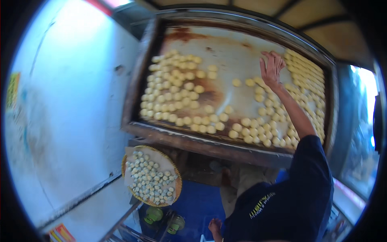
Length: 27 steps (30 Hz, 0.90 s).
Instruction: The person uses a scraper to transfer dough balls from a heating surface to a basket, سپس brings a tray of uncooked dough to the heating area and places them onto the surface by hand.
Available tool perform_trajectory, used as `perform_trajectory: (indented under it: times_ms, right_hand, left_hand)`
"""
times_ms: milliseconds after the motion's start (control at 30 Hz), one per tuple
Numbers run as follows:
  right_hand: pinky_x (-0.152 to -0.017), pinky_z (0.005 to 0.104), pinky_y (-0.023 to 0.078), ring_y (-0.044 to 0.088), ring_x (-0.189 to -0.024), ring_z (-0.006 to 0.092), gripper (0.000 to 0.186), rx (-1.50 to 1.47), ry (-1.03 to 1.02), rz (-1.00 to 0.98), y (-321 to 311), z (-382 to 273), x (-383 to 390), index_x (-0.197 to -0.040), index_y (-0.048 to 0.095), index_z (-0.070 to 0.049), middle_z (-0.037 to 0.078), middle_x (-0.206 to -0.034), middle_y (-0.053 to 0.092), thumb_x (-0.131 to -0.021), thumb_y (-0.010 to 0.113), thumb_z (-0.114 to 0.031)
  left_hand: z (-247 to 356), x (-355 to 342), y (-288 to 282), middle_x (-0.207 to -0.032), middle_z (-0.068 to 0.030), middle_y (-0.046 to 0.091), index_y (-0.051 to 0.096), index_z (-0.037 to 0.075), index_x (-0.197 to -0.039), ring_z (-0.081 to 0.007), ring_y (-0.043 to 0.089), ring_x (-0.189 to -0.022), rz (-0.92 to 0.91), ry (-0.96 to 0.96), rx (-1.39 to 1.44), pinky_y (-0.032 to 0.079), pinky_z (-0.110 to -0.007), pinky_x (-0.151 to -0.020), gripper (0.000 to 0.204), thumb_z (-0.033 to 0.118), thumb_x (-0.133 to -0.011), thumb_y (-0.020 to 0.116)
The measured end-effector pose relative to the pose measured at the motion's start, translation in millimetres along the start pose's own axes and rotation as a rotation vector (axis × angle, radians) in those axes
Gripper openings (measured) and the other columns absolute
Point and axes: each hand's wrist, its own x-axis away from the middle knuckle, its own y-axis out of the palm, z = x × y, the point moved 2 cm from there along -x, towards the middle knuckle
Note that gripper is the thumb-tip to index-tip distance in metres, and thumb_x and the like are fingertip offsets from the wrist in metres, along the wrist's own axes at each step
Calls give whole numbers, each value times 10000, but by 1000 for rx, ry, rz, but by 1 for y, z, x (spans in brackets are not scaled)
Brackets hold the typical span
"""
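Dozens of pale yellow dough balls (pixel 177 86) are lying on the big rusty metal tray (pixel 225 44), and we are reaching our right hand (pixel 271 68) out over its far middle. Our grip is spread, fingers fanned and pointing away, pinching nothing; the palm is facing down near the bare metal. Just right of the grip, tight rows of dough pieces (pixel 306 76) are running along the tray's edge; scattered balls are sitting just below the wrist. Our arm is stretching straight from its dark blue sleeve (pixel 310 161). Well below and left, a round woven basket (pixel 128 191) is holding smaller whitish balls (pixel 151 177).
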Motion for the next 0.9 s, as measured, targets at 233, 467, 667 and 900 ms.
perform_trajectory:
  times_ms: [233,467,667,900]
  right_hand:
    - [-906,520,333,412,-1124,338,423,-76,-172,-561,-27,102,86,-1202,460,-86,137,-1163,478,-811,578,-197]
    - [-1058,467,200,250,-1259,388,557,16,-207,-562,47,14,102,-1376,264,-141,187,-1402,207,-895,416,-377]
    - [-1081,464,138,232,-1267,379,530,-209,-356,-563,93,-115,87,-1354,288,-101,192,-1388,227,-901,414,-343]
    - [-1062,505,168,311,-1228,332,402,-263,-107,-557,63,-57,74,-1207,429,-27,200,-1311,336,-870,481,-239]
  left_hand:
    - [27,-2,40,-890,-91,583,510,66,-1023,-241,601,-734,-133,54,-69,486,-335,-577,242,146,-800,558]
    - [34,0,29,-922,-119,594,508,33,-1025,-261,618,-767,-103,150,-68,503,-345,-550,245,161,-826,568]
    - [11,1,22,-972,-101,589,500,56,-1081,-245,606,-782,-120,124,-73,494,-345,-617,295,199,-833,569]
    - [-1,4,26,-971,-111,588,512,54,-1072,-265,610,-778,-113,118,-2,492,-380,-597,289,211,-836,567]
